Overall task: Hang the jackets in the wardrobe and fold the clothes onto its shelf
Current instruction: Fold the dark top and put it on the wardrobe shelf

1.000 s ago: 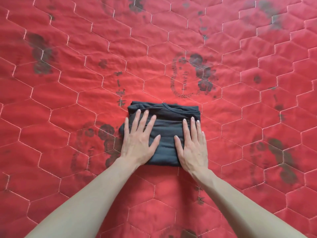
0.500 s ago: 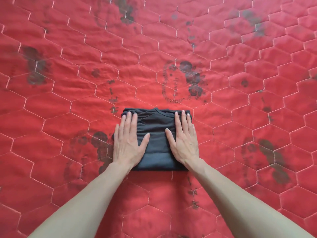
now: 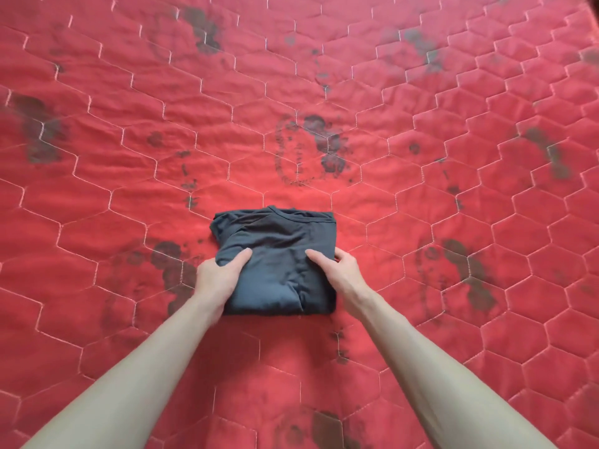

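**Both hands grip the folded shirt**

A dark folded shirt (image 3: 275, 264) lies on the red quilt (image 3: 421, 157), around its middle and nearer its near edge. The left hand (image 3: 218, 280) clamps the shirt's left side, thumb on top, fingers tucked beneath. The right hand (image 3: 340, 273) clamps the right side the same way.

red quilted bedcover (image 3: 421, 286), pale hexagon stitching, dark blotchy printed motifs (image 3: 324, 147)
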### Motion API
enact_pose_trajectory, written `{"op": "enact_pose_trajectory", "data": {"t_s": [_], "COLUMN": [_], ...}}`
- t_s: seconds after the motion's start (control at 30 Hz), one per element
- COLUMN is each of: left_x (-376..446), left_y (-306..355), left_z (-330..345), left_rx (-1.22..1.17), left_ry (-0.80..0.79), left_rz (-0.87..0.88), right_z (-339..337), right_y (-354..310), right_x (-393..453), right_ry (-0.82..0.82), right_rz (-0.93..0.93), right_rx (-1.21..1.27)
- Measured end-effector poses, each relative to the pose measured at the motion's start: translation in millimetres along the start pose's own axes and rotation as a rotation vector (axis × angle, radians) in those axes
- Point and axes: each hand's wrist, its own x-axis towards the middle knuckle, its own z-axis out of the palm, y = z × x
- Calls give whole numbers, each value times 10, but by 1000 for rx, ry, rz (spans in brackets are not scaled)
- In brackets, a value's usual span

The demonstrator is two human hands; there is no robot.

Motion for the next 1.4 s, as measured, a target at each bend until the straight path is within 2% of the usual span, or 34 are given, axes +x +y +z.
{"op": "enact_pose_trajectory", "data": {"t_s": [0.07, 0.17, 0.4, 0.5, 0.57, 0.7, 0.8, 0.87, 1.0, 1.17, 1.3, 1.4], "left_x": [-60, -179, -725, -1122, -1513, -2473, -3246, -3803, -4896, -5904, -6491, -6908], "left_y": [-74, -197, -168, -20, 142, 473, 709, 845, 961, 695, 296, -23], "left_z": [-52, -110, -309, -455, -605, -1017, -1368, -1622, -2099, -2634, -3040, -3387], "left_rx": [-183, -274, -398, -416, -423, -454, -488, -538, -691, -881, -989, -1041], "left_ry": [-160, -294, -382, -426, -434, -394, -347, -310, -225, -92, -14, 114], "left_rz": [-72, -97, 1, 57, 105, 166, 217, 250, 320, 391, 435, 467], "right_z": [-64, -166, -444, -665, -811, -1059, -1257, -1372, -1485, -1359, -1048, -702], "right_y": [15, 9, -207, -439, -655, -1185, -1577, -1806, -2189, -2545, -2627, -2592], "right_x": [-86, -234, -745, -1127, -1490, -2353, -3024, -3458, -4339, -5391, -6063, -6518], "right_ry": [-74, -144, -197, -309, -394, -517, -598, -611, -659, -851, -976, -1040], "right_rz": [20, 78, 115, 165, 126, -69, -128, -130, -15, 50, 40, 47], "right_rx": [105, 185, 221, 282, 276, 174, 146, 180, 281, 249, 107, 16]}}
